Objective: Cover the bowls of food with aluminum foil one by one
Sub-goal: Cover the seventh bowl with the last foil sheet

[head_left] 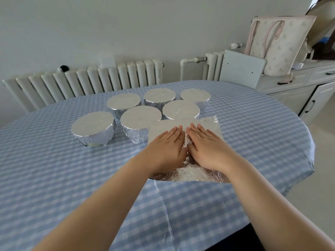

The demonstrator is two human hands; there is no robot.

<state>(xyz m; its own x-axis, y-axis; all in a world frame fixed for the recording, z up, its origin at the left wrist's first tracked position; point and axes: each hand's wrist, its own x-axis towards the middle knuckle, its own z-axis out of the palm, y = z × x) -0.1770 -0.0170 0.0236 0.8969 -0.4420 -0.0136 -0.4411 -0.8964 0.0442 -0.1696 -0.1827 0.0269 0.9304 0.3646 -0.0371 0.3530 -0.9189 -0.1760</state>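
Foil sheet (203, 122) lies near the middle of the table (253, 124), maybe over a bowl. Left hand (167, 147) and right hand (206, 147) press it, fingers flat. Six wrapped bowls (141, 118) sit behind.

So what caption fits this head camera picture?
Both hands press a foil sheet flat over the last bowl, beside six wrapped bowls.

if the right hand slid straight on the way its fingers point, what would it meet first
Probably the wrapped bowl just beyond the far edge of the foil sheet. The right hand points up-left toward it; depth is unclear.
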